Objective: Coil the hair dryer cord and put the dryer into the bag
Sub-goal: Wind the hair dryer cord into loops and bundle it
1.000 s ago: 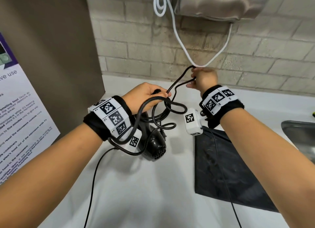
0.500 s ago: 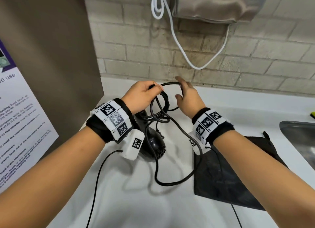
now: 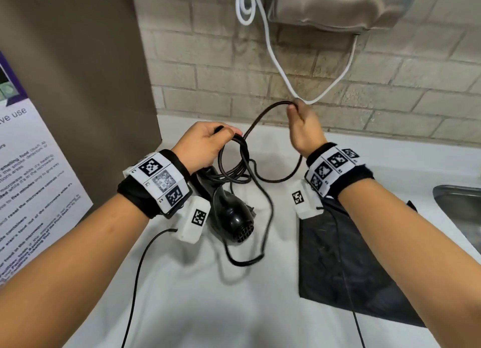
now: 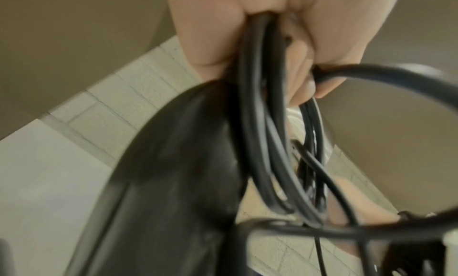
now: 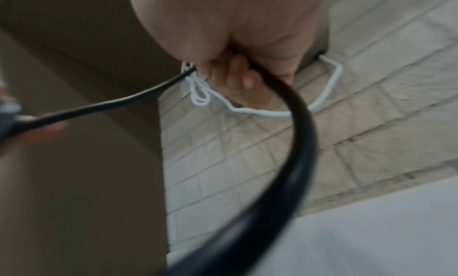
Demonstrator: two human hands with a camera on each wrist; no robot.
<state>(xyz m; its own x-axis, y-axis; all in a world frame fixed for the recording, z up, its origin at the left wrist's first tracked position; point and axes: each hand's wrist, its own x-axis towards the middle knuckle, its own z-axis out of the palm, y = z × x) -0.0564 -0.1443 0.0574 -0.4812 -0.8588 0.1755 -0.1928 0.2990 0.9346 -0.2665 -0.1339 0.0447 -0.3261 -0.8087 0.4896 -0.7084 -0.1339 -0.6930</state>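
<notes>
A black hair dryer (image 3: 231, 217) hangs over the white counter (image 3: 208, 295), its handle and several coils of black cord (image 3: 234, 165) gripped together in my left hand (image 3: 205, 144). The left wrist view shows those fingers curled round the cord loops (image 4: 257, 103) beside the dryer handle (image 4: 173, 182). My right hand (image 3: 302, 126) is raised near the wall and pinches a stretch of cord (image 5: 292, 143), drawing a loop up from the coil. A slack loop of cord (image 3: 244, 261) droops to the counter. The black bag (image 3: 346, 264) lies flat under my right forearm.
A steel sink (image 3: 458, 207) sits at the right edge. A metal wall unit (image 3: 338, 6) with a white cable (image 3: 281, 69) hangs on the brick wall. A brown panel (image 3: 78, 87) and a printed notice (image 3: 31, 191) stand at left.
My right hand has closed on the cord and lifted it up toward the wall, pulling a new loop. The slack on the counter has shortened. My left hand keeps the coils.
</notes>
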